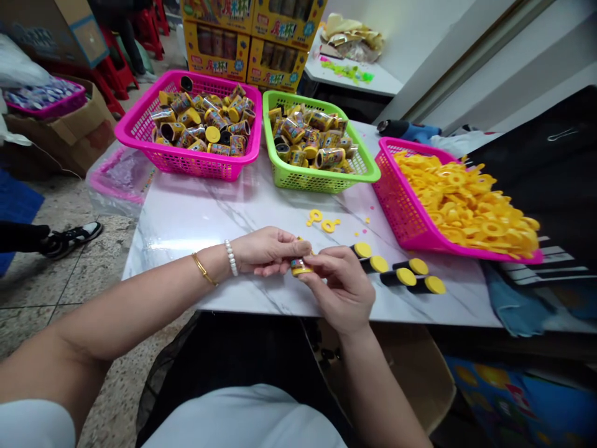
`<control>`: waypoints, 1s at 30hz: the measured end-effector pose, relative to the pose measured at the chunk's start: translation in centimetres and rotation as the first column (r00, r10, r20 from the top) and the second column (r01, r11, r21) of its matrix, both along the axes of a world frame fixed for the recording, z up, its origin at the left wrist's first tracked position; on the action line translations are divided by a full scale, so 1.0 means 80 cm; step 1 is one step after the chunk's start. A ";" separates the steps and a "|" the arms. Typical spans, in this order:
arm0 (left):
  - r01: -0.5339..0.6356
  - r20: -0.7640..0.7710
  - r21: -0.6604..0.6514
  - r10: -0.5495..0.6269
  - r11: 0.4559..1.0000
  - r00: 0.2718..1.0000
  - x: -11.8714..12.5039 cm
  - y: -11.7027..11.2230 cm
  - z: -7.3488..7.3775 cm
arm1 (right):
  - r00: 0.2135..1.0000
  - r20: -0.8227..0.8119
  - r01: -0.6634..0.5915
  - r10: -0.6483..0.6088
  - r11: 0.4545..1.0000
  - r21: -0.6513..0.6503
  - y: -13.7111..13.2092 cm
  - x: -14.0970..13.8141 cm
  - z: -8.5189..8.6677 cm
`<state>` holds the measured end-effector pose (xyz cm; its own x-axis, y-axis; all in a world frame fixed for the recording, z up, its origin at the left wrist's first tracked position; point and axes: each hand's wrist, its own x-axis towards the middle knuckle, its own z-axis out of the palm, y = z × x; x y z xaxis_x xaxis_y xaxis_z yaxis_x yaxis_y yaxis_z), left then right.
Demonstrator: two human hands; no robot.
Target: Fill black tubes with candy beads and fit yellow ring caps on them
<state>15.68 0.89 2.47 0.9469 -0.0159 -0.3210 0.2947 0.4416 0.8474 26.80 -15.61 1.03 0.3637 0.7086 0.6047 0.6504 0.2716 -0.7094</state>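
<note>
Near the table's front edge, both hands meet on a small labelled cup (301, 267) with a yellow end. My left hand (273, 249) pinches its upper part between thumb and fingers. From the other side, my right hand (342, 283) grips the cup with thumb and fingertips. Part of the cup is hidden by the fingers. Right of my right hand lie several black cylinders with yellow caps (405, 276). Beyond my hands, two loose yellow ring pieces (329, 225) rest on the marble-patterned table (214, 211).
A pink basket (196, 163) and a green basket (317, 180) at the back hold similar cups. At right, another pink basket (401, 211) is heaped with yellow ring pieces (471, 202). Yellow boxes (275, 62) stand behind. A blue tool (410, 130) lies near the wall. Someone's shoe (72, 239) shows at left.
</note>
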 end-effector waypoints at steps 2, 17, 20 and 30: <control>0.016 0.014 -0.046 -0.016 0.999 1.000 0.000 0.001 0.002 | 1.000 -0.014 0.027 -0.027 0.999 0.024 0.000 0.000 -0.003; -0.059 0.049 -0.206 0.071 0.977 0.996 0.000 0.001 0.001 | 0.991 -0.118 -0.047 0.057 0.995 0.087 0.016 0.001 0.012; -0.114 0.072 -0.184 0.129 0.976 0.989 -0.001 0.001 0.003 | 0.960 -0.265 -0.058 0.088 0.991 0.120 0.021 -0.005 0.012; -0.208 0.087 -0.031 0.210 0.978 0.974 0.000 -0.003 0.002 | 0.961 -0.142 0.250 -0.236 0.965 0.083 0.116 0.094 0.098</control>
<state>15.65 0.63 2.63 0.9549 0.1795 -0.2365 0.1172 0.5040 0.8557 34.36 -6.29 8.89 0.5975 0.5278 0.6036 0.6095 0.1902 -0.7697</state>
